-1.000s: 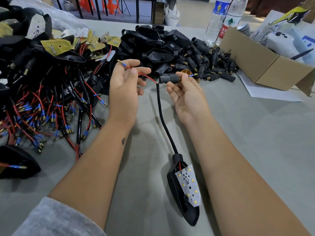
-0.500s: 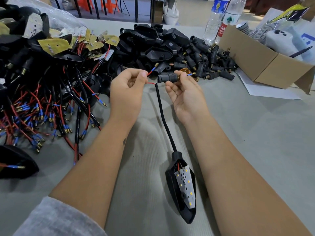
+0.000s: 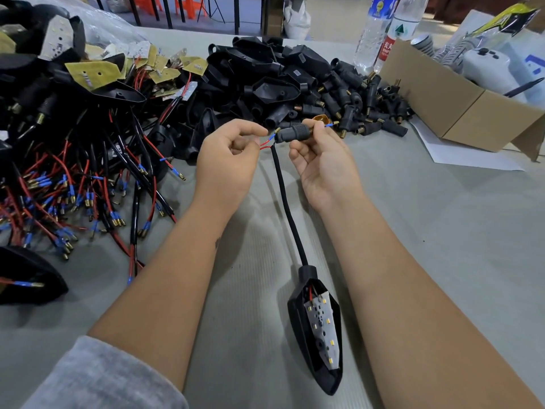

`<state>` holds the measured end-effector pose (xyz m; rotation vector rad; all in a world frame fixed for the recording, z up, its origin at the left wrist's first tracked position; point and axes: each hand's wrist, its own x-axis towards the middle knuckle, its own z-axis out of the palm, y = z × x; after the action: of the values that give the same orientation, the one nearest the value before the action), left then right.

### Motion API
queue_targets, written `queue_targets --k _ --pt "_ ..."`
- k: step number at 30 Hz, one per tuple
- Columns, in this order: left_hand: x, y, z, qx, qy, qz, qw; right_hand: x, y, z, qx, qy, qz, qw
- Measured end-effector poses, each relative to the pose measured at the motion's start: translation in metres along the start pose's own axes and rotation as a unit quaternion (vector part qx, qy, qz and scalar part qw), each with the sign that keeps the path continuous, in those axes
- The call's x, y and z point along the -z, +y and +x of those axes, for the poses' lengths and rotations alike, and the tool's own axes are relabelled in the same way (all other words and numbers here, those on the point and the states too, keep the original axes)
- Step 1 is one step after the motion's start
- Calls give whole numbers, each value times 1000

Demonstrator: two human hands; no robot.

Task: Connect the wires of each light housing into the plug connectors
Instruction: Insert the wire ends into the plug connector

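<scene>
A black light housing [image 3: 317, 335] with a white LED board lies on the grey table near me. Its black sleeved cable [image 3: 284, 199] runs up to my hands. My right hand [image 3: 321, 160] holds a black plug connector [image 3: 292, 133] between thumb and fingers; a blue-tipped wire end sticks out on its right side. My left hand [image 3: 228, 160] pinches the red wire [image 3: 265, 146] just left of the connector, with the wire's blue-sleeved brass tip at the connector's left opening.
A tangle of housings with red and black wires [image 3: 73, 184] covers the left of the table. A heap of empty black housings and plug connectors [image 3: 309, 90] lies behind my hands. A cardboard box [image 3: 460, 113] and two water bottles [image 3: 380, 31] stand at the back right.
My left hand moved right and brought the red wire's tip from well left of the connector up to its left opening. The housing slid slightly on the table.
</scene>
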<state>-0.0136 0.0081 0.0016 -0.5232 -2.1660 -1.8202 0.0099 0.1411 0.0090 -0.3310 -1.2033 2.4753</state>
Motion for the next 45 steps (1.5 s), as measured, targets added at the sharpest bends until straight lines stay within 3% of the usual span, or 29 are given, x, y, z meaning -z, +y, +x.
queue_targets --k 12,30,45 --pt "-1 9 -5 -9 -32 -27 999 0 -1 0 -4 7 16 1000" --pt "0 1 -2 -12 16 112 994 0 1 2 -5 9 18 1000" --pt "0 7 -2 -11 33 102 994 1 2 3 -1 14 18 1000"
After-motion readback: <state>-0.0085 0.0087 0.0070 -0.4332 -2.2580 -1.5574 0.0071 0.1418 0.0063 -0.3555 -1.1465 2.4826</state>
